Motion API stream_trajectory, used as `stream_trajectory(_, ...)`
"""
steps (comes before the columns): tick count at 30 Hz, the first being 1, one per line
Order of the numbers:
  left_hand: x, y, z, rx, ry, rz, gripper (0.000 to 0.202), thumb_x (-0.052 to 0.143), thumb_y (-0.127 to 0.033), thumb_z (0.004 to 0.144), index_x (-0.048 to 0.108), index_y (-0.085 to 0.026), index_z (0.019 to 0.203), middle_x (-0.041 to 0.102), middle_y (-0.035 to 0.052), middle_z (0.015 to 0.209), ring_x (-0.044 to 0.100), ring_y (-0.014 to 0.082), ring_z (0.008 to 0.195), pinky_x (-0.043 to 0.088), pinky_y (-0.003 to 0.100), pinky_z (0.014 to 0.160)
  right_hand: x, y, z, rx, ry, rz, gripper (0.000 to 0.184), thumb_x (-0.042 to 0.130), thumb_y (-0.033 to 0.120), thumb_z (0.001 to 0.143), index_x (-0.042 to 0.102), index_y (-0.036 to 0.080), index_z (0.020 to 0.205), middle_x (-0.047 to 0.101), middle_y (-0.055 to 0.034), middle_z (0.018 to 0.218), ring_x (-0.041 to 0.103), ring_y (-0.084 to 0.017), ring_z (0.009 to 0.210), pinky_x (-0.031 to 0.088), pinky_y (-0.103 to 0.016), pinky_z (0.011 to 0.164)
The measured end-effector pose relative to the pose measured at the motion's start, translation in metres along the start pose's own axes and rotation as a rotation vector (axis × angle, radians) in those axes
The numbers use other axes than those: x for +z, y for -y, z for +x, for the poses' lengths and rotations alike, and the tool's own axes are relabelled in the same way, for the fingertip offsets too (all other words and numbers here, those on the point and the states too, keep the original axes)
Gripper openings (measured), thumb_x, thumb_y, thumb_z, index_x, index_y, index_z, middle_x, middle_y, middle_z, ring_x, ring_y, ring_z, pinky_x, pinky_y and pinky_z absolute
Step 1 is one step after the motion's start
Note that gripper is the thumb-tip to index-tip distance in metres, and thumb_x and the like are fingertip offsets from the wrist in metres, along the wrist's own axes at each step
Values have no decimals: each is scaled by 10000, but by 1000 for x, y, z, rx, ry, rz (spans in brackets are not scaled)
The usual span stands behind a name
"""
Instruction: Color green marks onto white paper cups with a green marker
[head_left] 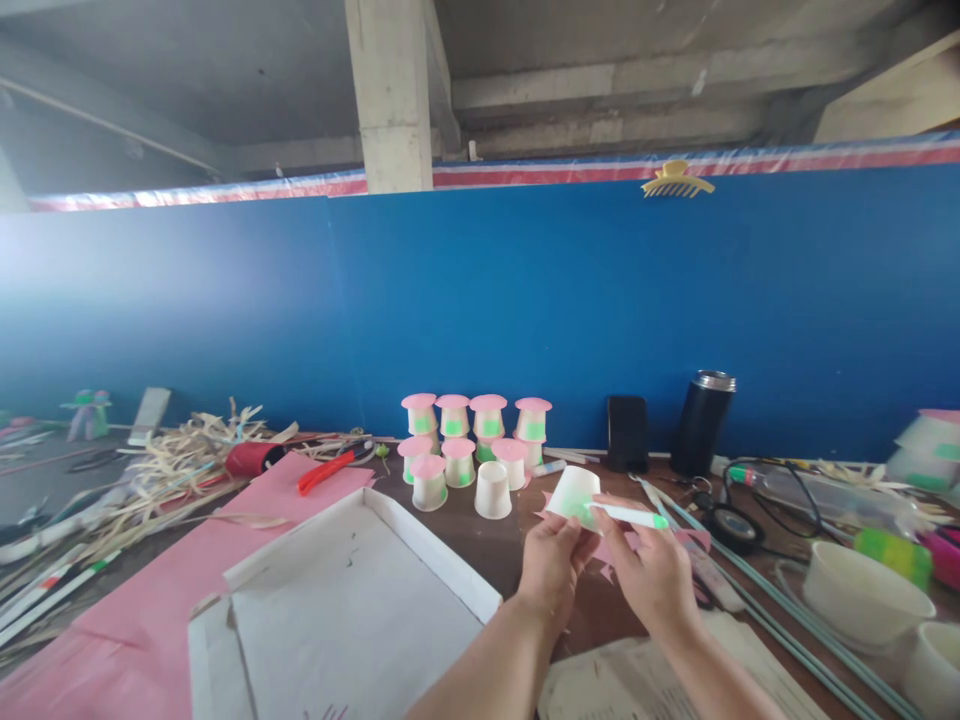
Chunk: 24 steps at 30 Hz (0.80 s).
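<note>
My left hand (553,562) is closed on a white paper cup (576,488), tilted on its side, with a green patch on its wall. A green marker (630,516) lies in the closed fingers of my right hand (651,568), its tip end at the cup's green patch. Behind and left of my hands stand several upturned paper cups (429,492) with pink paper discs on top and green patches, some of them stacked. One plain white cup (493,492) stands upside down without a disc.
A shallow white cardboard tray (360,610) rests on pink paper (150,620) at left, near red scissors handles (325,472) and pale shredded strips (187,455). A black flask (702,425), a black phone (627,433), tape, thin rods (795,610) and a white bowl (866,592) crowd the right.
</note>
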<state>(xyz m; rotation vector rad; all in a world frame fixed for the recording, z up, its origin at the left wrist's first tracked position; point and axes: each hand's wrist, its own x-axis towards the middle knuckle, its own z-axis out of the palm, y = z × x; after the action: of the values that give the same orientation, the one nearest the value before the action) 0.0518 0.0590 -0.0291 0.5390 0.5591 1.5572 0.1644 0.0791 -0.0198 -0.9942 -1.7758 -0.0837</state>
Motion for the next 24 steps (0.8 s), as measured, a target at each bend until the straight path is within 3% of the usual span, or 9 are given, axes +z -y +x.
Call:
stream_trajectory(5, -1, 2, 1, 0, 22, 14, 270, 739, -295, 637, 709, -92, 811, 685, 132, 877, 643, 212, 846, 462, 319, 861, 1, 1, -1, 55, 77, -30, 286, 492, 436, 853, 647, 195, 852, 691, -66, 824, 633, -210, 762, 475, -335, 725)
stream_trajectory(11, -2, 2, 2, 8, 3, 10, 244, 761, -305, 603, 707, -121, 753, 689, 102, 849, 636, 202, 853, 451, 316, 891, 3, -2, -1, -1, 17, -32, 288, 488, 420, 859, 652, 188, 906, 692, -92, 903, 630, -221, 870, 465, -360, 821)
stream_trajectory(16, -3, 2, 2, 12, 3, 11, 240, 755, -306, 612, 705, -119, 754, 686, 101, 832, 636, 193, 830, 450, 323, 895, 2, -1, -1, 1, 68, -22, 253, 506, 408, 852, 648, 199, 863, 694, -67, 814, 637, -205, 761, 480, -351, 775)
stream_trajectory(21, -2, 2, 1, 10, 1, 19, 286, 772, -312, 587, 694, -90, 749, 673, 101, 786, 632, 191, 798, 452, 337, 887, 1, -2, 1, 3, 26, -27, 264, 469, 386, 870, 649, 199, 919, 692, -82, 911, 627, -227, 904, 452, -391, 869)
stream_trajectory(24, -3, 2, 1, 0, 0, 26, 281, 770, -327, 588, 694, -101, 737, 674, 107, 797, 634, 197, 814, 453, 330, 885, -1, -1, 1, 31, 79, 24, 265, 487, 402, 860, 655, 198, 885, 698, -56, 829, 646, -196, 778, 488, -326, 771)
